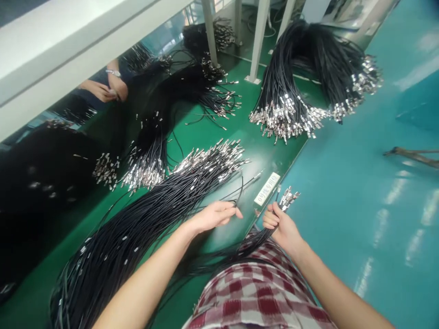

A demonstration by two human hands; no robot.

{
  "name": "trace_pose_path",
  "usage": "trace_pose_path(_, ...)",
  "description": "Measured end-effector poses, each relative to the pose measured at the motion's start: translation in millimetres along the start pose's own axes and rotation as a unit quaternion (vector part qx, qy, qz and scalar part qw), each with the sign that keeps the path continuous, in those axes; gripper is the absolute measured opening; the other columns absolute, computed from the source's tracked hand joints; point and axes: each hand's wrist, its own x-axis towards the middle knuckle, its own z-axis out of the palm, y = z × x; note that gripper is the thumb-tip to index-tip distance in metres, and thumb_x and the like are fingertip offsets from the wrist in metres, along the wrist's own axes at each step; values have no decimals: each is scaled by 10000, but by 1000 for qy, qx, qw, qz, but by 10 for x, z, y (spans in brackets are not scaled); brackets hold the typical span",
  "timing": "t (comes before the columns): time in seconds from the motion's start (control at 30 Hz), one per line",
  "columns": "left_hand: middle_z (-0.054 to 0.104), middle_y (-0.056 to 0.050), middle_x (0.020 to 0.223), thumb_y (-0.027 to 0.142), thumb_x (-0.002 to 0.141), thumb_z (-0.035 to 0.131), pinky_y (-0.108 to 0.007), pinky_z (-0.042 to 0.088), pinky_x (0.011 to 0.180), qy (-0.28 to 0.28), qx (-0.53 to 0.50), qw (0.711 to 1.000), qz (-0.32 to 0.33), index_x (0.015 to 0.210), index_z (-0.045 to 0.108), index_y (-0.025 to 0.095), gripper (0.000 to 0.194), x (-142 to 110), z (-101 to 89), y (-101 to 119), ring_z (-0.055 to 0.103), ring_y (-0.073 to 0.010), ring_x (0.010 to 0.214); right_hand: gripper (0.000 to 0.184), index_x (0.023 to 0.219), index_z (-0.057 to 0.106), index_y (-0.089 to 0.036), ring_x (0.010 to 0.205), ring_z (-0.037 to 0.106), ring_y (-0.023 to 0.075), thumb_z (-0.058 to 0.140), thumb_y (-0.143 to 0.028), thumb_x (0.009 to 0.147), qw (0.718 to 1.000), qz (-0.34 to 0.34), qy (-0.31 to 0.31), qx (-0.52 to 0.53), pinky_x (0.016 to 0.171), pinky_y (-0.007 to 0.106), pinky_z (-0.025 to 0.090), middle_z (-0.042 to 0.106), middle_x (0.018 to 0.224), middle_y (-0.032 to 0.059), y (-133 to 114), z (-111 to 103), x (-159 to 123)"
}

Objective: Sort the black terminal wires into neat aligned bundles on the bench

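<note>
My right hand is closed around a small bundle of black cables. Their metal terminals stick out above the fist, and the lengths trail left across my lap. Over the table edge, my left hand has thumb and fingers pinched together on a thin black cable, which curves up from the fingertips. Just beyond that hand lies a large heap of black cables, its silver terminals gathered at the upper right end.
A green table carries more cable piles, among them an arched bundle at the far right. A printed label is near the edge. White posts and a rail stand above. Another person's hands show beneath the rail.
</note>
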Motion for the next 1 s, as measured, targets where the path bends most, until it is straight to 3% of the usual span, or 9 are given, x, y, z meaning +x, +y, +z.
trace_pose_path(0.07,340,81,535,522,916,491,-206,201,484,14,9,998,65,1001,662,123,443,-100,78,68,274,-67,490,336,772,563,-173,397,206,50,783,-426,753,1000,-23,3,-12,360,145,267,231,479,-114,13,30,-25)
trace_pose_path(0.13,328,76,566,512,929,486,-209,204,499,7,-1,997,78,1009,653,122,432,-162,177,57,279,-70,518,357,839,601,-162,409,196,49,785,-453,743,999,-37,-6,-23,365,144,257,230,491,-112,18,78,-53)
trace_pose_path(0.4,287,95,515,532,917,501,-223,148,455,-65,-138,988,29,992,633,102,456,7,516,-201,195,-64,457,419,974,663,-157,444,156,31,731,-521,777,995,-53,-58,-64,378,153,203,320,588,-82,-7,322,-168)
trace_pose_path(0.6,299,96,487,557,896,520,-215,163,442,-100,-134,986,13,970,649,92,488,47,583,-221,207,-61,441,434,788,688,-129,435,155,5,857,-488,612,989,-98,28,-108,369,170,167,385,579,-74,62,383,-223)
trace_pose_path(0.7,318,100,471,587,890,504,-210,165,435,-77,-109,991,-11,998,639,98,518,2,598,-292,219,-61,423,420,759,691,-126,441,250,25,838,-499,634,984,-123,74,-105,364,183,222,441,582,-50,75,382,-236)
trace_pose_path(0.77,339,99,465,609,886,488,-206,178,437,-58,-82,995,-23,998,634,106,535,-39,605,-361,240,-62,415,411,827,709,-139,496,401,63,814,-502,668,981,-134,99,-103,400,200,340,559,671,0,70,371,-243)
trace_pose_path(0.87,335,97,471,625,895,442,-207,194,449,-31,-41,998,-40,969,631,113,551,-86,658,-426,250,-69,425,386,873,702,-166,733,596,159,808,-487,688,983,-130,96,-91,630,280,532,671,881,66,59,330,-254)
trace_pose_path(0.93,343,83,489,605,912,411,-214,231,468,-10,-2,999,-36,928,638,123,533,-102,735,-419,282,-83,450,366,863,681,-184,780,611,179,808,-482,695,987,-120,74,-71,732,321,552,654,806,44,59,287,-267)
trace_pose_path(1.0,431,39,556,550,941,380,-232,326,539,30,69,997,-4,862,649,142,495,-126,817,-397,389,-110,527,337,825,643,-196,622,542,128,795,-477,719,991,-112,53,-47,661,279,540,521,620,-27,63,249,-286)
